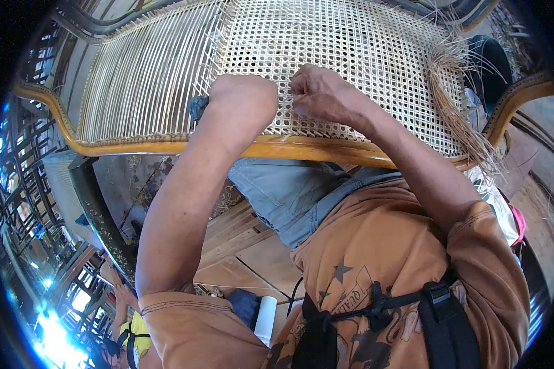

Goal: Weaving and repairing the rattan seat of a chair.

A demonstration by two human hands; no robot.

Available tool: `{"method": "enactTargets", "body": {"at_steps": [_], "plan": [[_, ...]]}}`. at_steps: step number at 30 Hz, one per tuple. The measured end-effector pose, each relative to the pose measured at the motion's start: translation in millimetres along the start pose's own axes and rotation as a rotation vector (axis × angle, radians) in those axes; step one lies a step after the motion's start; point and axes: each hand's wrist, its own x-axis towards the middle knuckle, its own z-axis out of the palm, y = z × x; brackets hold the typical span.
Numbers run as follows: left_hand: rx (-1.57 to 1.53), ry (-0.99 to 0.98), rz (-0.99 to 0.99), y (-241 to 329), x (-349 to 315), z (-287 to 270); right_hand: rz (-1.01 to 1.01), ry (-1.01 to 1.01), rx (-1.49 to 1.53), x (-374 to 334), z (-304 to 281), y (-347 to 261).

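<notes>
A woven cane seat panel (351,55) in a curved, honey-coloured wooden frame (314,149) lies across in front of me. Open-hole weave covers its middle and right; on the left only parallel cane strands (135,80) run lengthwise. My left hand (243,95) is bent over the edge of the weave, its fingers hidden behind the wrist. Beside it is a dark blue wrapped piece (197,107), which I cannot identify. My right hand (320,92) rests on the weave with fingers curled closed; what they grip, if anything, is hidden.
A bundle of loose cane strands (446,92) hangs over the panel's right side. Below left stands a dark post (101,209). A white roll (265,317) is on the floor. Another person in a yellow top (140,341) sits at lower left, near stacked frames.
</notes>
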Motion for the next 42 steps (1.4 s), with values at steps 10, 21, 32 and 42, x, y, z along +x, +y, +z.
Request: {"method": "enactTargets", "body": {"at_steps": [10, 21, 32, 42], "plan": [[-0.187, 0.209, 0.006, -12.2, -6.4, 32.1, -0.174, 0.055, -0.379, 7.7, 13.6, 2.6], [-0.114, 0.207, -0.205, -35.7, -62.2, 2.6, -0.303, 0.049, 0.089, 12.3, 27.5, -26.1], [-0.056, 0.046, -0.112, -15.3, -20.1, 11.1, -0.033, 0.062, -0.125, 5.3, 26.0, -12.5], [-0.114, 0.168, 0.004, -17.1, -16.2, 32.8, 0.047, -0.058, -0.242, 9.5, 18.4, -12.1]]}}
